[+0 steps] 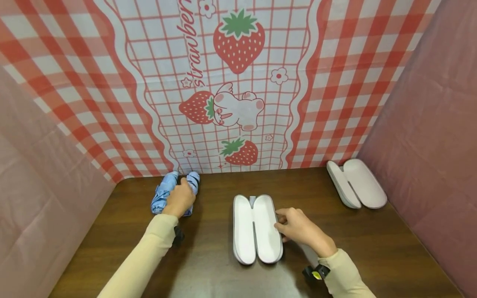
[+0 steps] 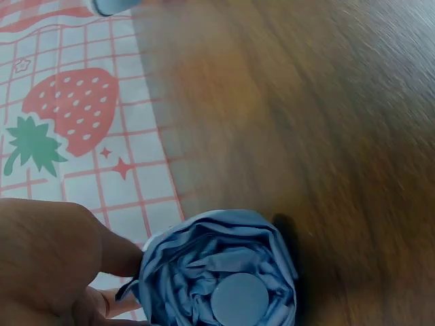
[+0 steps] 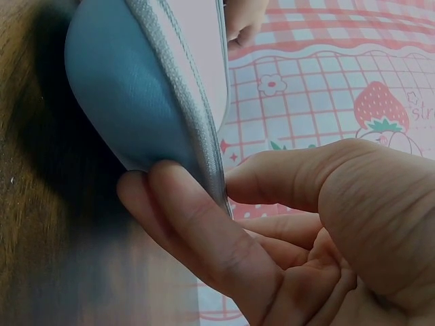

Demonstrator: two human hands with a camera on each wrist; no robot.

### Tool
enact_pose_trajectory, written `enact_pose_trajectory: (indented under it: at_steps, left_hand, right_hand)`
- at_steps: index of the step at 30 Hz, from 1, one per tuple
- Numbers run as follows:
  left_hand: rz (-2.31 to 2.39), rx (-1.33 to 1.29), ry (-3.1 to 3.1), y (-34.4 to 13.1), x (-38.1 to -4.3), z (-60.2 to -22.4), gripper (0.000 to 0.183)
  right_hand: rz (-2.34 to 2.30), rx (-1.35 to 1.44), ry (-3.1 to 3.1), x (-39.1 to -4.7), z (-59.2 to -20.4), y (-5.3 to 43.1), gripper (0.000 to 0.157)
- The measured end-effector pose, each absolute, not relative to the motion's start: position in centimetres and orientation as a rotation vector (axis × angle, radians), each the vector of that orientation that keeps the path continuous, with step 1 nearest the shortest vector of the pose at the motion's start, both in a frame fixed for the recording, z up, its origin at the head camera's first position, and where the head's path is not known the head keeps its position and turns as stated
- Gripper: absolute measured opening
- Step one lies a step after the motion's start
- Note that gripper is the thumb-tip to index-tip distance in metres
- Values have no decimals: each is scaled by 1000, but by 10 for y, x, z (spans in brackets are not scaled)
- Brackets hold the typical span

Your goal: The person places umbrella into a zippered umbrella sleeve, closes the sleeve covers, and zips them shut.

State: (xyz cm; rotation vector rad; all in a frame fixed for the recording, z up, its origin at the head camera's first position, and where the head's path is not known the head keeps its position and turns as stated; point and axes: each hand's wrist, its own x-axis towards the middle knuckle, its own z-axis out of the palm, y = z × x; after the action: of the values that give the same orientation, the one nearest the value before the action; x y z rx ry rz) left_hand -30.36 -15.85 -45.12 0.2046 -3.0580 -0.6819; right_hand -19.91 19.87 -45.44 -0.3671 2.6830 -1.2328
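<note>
At the table's left back, my left hand grips a blue folded umbrella, and the hand covers most of its length. The left wrist view has its bunched fabric end with a round cap. Right beside that hand lies another blue folded umbrella. An opened hard case with white lining lies spread at the table's middle. My right hand pinches its right rim, thumb inside and fingers against the blue-grey shell.
A second opened case with pale lining lies at the back right, near the pink side cloth. Behind the brown table hangs a strawberry-print cloth. Another pink cloth borders the left side.
</note>
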Motion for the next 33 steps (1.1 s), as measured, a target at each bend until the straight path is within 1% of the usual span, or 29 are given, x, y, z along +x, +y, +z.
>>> enact_pose_trajectory:
  at_steps: [3,7,12,18,21,29,33]
  left_hand:
    - [-725,216,-3068,-158,-305,-450,41]
    - [-712,242,-3144,-156,-306,-446,56]
    - [-652,273,-3226,-156,-305,-442,64]
    - [-703,301,-3225,-156,-304,-442,77]
    - [-746,259,-3195,-156,-304,-444,78]
    - [-757,86,-3222,-157,-304,-444,67]
    - [-795,52,-3231,-157,-301,-441,67]
  right_hand:
    - [-1239,-361,2675,-199,-454,199,48]
    - [-1237,-361,2667,-199,-453,199,48]
    - [-1238,-352,2662,-199,-453,200,48]
    - [-1248,-361,2667,-199,-454,201,48]
    - [-1255,-387,2679,-200,-454,202,47]
    - [-1219,-436,2736,-203,-456,203,44]
    - [-1189,-425,2788,-204,-455,203,42]
